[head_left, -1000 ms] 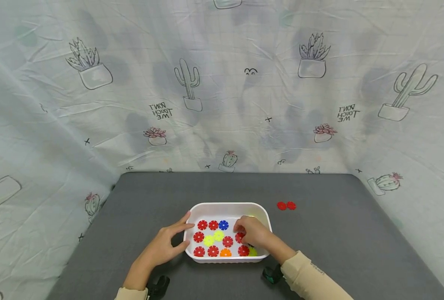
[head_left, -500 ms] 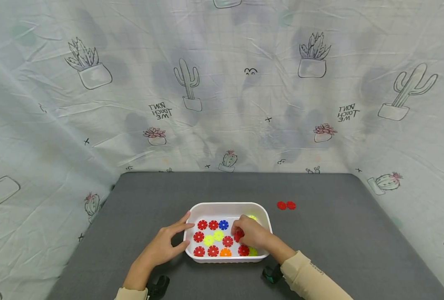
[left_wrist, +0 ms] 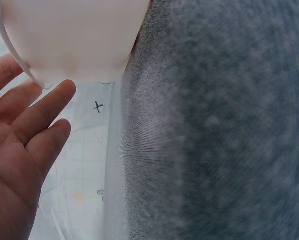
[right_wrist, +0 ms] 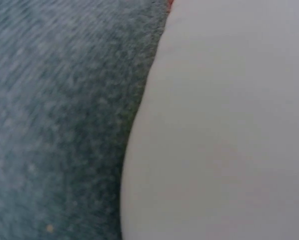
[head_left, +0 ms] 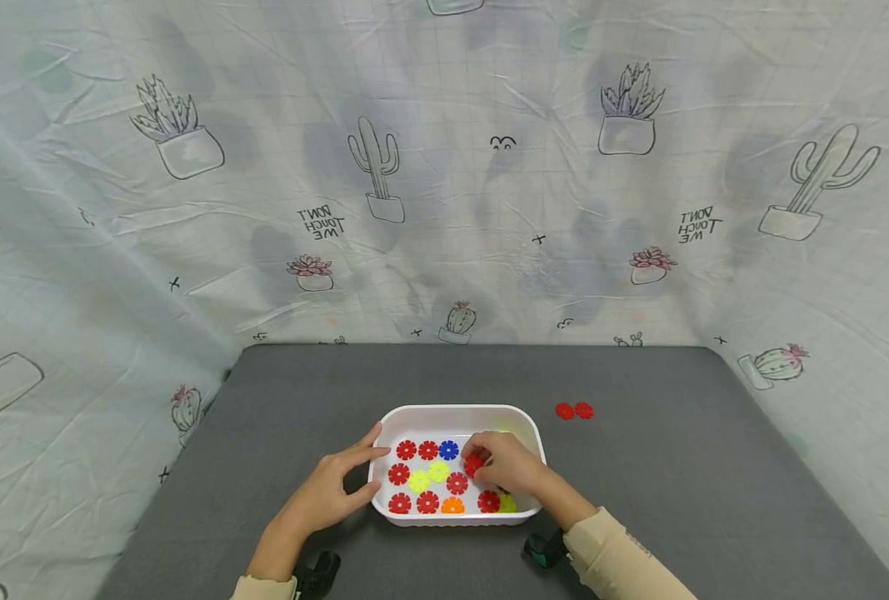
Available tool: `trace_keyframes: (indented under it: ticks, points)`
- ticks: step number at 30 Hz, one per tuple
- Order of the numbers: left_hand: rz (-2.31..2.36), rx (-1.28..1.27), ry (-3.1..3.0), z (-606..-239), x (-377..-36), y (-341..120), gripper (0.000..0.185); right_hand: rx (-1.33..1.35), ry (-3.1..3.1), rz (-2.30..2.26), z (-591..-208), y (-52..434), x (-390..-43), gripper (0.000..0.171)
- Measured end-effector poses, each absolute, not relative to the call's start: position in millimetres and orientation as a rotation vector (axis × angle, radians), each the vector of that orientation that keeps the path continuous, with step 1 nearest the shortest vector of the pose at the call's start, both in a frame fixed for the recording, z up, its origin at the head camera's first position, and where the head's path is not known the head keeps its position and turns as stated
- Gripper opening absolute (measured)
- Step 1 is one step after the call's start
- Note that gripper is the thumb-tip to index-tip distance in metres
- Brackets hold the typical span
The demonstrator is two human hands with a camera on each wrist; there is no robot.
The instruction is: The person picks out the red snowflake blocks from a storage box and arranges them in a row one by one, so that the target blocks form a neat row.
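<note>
A white plastic tray (head_left: pixel 455 520) holds several notched snowflake building discs in red, yellow, blue and orange. My right hand (head_left: pixel 510 463) reaches into its right half and pinches a red snowflake disc (head_left: pixel 472 465) between thumb and fingers. My left hand (head_left: pixel 332 487) is at the tray's left end, fingers spread, with fingertips at the rim. In the left wrist view, the left hand's fingers (left_wrist: pixel 49 107) lie fairly straight beside the tray's outer wall (left_wrist: pixel 74 40). The right wrist view is filled mostly by the tray wall (right_wrist: pixel 219 130), so the right hand is hidden there.
Two red discs (head_left: pixel 575 411) lie side by side on the grey table (head_left: pixel 639 483), beyond the tray's right end. A blue disc (head_left: pixel 448 450) and a yellow disc (head_left: pixel 438 472) lie left of the right hand. A printed curtain (head_left: pixel 451 208) stands behind the table.
My right hand has picked up a red disc from the tray's right part and shifted it slightly left and away from me. The left hand has stayed in place.
</note>
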State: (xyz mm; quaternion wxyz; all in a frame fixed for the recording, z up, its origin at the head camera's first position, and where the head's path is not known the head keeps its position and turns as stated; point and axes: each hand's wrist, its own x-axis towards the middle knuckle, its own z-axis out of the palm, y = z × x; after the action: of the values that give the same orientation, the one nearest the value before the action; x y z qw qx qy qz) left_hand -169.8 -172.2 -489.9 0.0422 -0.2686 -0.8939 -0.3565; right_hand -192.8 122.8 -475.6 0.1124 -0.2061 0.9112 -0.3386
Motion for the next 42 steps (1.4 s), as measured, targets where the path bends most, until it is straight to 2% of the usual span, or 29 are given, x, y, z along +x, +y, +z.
trace_keyframes:
  ticks: [17, 24, 31, 42]
  points:
    - [-1.053, -0.859, -2.709, -489, -172, -171, 0.043, -0.676, 2.567, -1.233, -472, 129, -199, 0.029]
    - [-1.022, -0.880, -2.724, -487, -172, -172, 0.043, -0.590, 2.388, -1.467, -470, 137, -200, 0.034]
    - [-1.055, -0.875, -2.731, -488, -167, -174, 0.044, -0.540, 2.292, -1.630, -443, 136, -183, 0.032]
    - [-1.078, -0.858, -2.745, -489, -171, -174, 0.045, -0.501, 2.355, -1.826, -459, 182, -205, 0.041]
